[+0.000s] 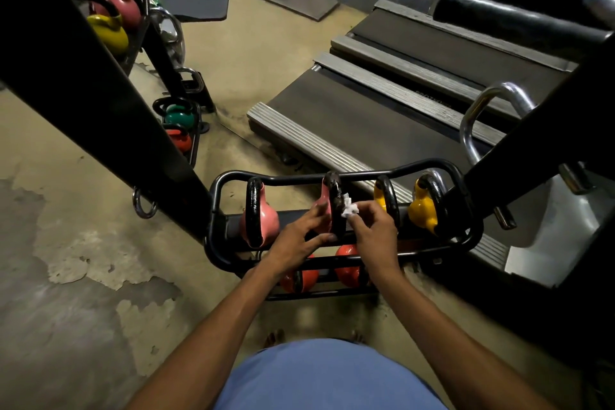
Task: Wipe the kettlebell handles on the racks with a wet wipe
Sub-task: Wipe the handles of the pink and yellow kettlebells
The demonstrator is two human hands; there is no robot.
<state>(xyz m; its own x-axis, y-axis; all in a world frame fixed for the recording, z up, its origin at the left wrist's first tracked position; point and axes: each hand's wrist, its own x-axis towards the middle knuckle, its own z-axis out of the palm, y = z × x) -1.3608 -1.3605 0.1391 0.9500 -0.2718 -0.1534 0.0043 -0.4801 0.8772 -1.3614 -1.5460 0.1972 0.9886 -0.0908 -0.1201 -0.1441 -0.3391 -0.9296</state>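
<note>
Upper tier of the rack [366,172]: the right hand [374,233] pinched a crumpled wet wipe [350,208] against the black handle [333,193] of the second pink kettlebell [323,202]. The left hand [301,236], fingers straight and spread, rested against that kettlebell, gripping nothing.

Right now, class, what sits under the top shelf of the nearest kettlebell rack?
Two orange kettlebells sit on a lower shelf. The rack rails, left hand and right hand hide their handles.

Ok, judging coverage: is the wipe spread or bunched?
Bunched: the wipe is a small crumpled wad pinched in the right hand.
</note>
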